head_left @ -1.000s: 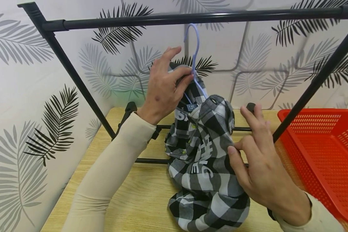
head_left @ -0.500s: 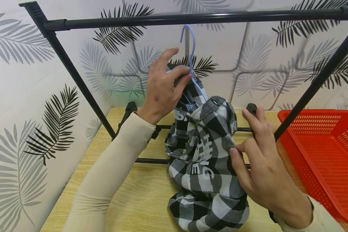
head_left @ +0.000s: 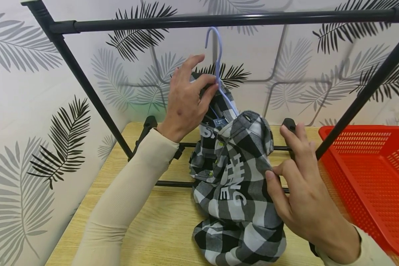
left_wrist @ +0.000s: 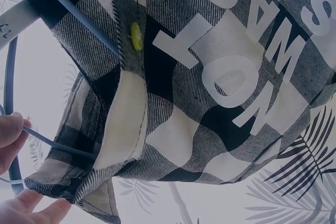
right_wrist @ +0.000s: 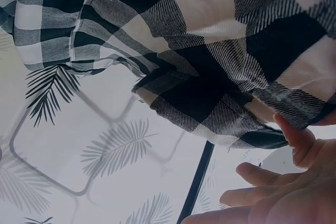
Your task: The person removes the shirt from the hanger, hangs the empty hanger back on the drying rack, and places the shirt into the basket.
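A black, grey and white checked shirt (head_left: 249, 184) with white lettering hangs partly on a pale blue-violet hanger (head_left: 218, 55). My left hand (head_left: 187, 96) pinches the hanger at the base of its hook between thumb and forefinger, close to the collar. The hook's top overlaps the underside of the black rail in the head view. With thumb and forefinger, my right hand (head_left: 302, 192) pinches the shirt's right side; its other fingers are spread. In the left wrist view, a yellow-green button (left_wrist: 136, 36) shows on the shirt's front edge. The hanger's far arm is hidden inside the cloth.
The black rack's top rail (head_left: 173, 23) runs across the view, with slanted posts at both sides and lower bars (head_left: 174, 184) behind the shirt. A red perforated basket (head_left: 362, 195) stands at right on the wooden table (head_left: 153, 229). Leaf-patterned wall covering rises behind.
The hanger's hook has shifted slightly left and turned, with my left hand still pinching it. My right hand has drawn the shirt's side a little to the right.
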`<action>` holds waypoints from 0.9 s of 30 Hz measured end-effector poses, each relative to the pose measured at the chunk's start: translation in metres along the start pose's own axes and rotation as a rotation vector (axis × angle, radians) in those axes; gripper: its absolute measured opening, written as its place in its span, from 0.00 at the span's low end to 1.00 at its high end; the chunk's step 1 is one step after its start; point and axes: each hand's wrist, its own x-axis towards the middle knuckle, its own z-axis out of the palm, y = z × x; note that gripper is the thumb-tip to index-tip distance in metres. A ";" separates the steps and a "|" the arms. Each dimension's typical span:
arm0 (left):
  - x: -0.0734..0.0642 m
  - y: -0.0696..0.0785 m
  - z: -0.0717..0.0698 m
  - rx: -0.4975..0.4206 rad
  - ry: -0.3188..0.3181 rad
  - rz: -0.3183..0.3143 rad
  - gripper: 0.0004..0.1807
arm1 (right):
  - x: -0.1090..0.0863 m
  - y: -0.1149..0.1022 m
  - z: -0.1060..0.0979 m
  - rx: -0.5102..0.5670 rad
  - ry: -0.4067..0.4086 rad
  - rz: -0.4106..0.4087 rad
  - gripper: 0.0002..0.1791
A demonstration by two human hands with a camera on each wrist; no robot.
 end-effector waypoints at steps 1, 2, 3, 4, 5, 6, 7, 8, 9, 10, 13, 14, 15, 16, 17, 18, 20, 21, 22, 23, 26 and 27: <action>0.000 0.000 0.000 -0.001 0.000 -0.001 0.12 | 0.000 0.000 0.000 0.006 0.006 -0.001 0.28; 0.000 0.000 0.000 -0.001 0.000 -0.001 0.12 | 0.000 0.000 0.001 0.006 0.004 0.000 0.29; 0.000 0.000 0.000 0.000 0.000 -0.002 0.12 | -0.001 0.000 0.001 0.014 0.011 -0.001 0.28; 0.000 0.000 0.000 0.000 0.000 -0.003 0.12 | -0.001 0.000 0.001 0.015 0.010 0.000 0.28; 0.000 0.000 0.000 0.002 0.000 -0.005 0.12 | -0.001 0.000 0.001 0.007 0.001 0.002 0.29; -0.001 0.000 0.000 0.003 -0.001 -0.007 0.12 | -0.001 0.000 0.000 0.001 -0.007 0.005 0.29; -0.001 0.000 0.000 0.006 -0.001 -0.009 0.12 | -0.002 0.000 0.000 -0.002 -0.010 0.004 0.29; -0.001 0.000 0.000 0.007 -0.002 -0.013 0.12 | -0.002 0.000 -0.001 -0.005 -0.013 0.003 0.29; -0.001 0.000 0.000 0.009 -0.003 -0.017 0.12 | -0.002 0.000 -0.001 -0.004 -0.012 0.002 0.29; -0.001 0.000 0.000 0.011 -0.003 -0.021 0.12 | -0.002 0.000 -0.001 -0.005 -0.012 0.000 0.29; -0.001 -0.001 0.000 0.011 -0.003 -0.030 0.12 | -0.002 0.000 0.000 0.008 0.005 -0.008 0.28; -0.001 -0.001 0.000 0.011 -0.002 -0.033 0.12 | -0.002 0.000 0.000 0.012 0.010 -0.007 0.28; -0.001 -0.001 0.000 0.010 -0.002 -0.035 0.12 | -0.002 0.000 0.000 0.010 0.009 -0.006 0.28; 0.000 -0.001 0.000 0.010 -0.002 -0.036 0.12 | -0.002 0.000 -0.001 0.006 0.005 -0.003 0.29; 0.000 -0.001 0.000 0.009 -0.001 -0.037 0.12 | -0.002 -0.001 -0.001 0.000 -0.002 0.002 0.29; 0.000 -0.001 0.000 0.008 0.000 -0.037 0.12 | -0.002 -0.001 -0.001 0.003 0.001 0.003 0.29; 0.000 -0.002 0.001 0.008 0.002 -0.035 0.12 | -0.002 -0.002 -0.002 -0.009 -0.013 0.009 0.29; 0.000 -0.002 0.001 0.009 0.003 -0.033 0.12 | -0.002 -0.002 -0.002 -0.016 -0.022 0.010 0.29; 0.000 -0.002 0.001 0.010 0.005 -0.032 0.12 | -0.002 -0.002 -0.003 -0.016 -0.025 0.010 0.29; 0.000 -0.002 0.001 0.011 0.006 -0.031 0.12 | -0.002 -0.003 -0.003 -0.018 -0.029 0.011 0.28; 0.000 -0.003 0.001 0.015 0.008 -0.029 0.12 | -0.002 -0.003 -0.004 -0.023 -0.039 0.009 0.28; 0.000 -0.003 0.001 0.017 0.009 -0.030 0.12 | -0.002 -0.003 -0.004 -0.025 -0.042 0.009 0.28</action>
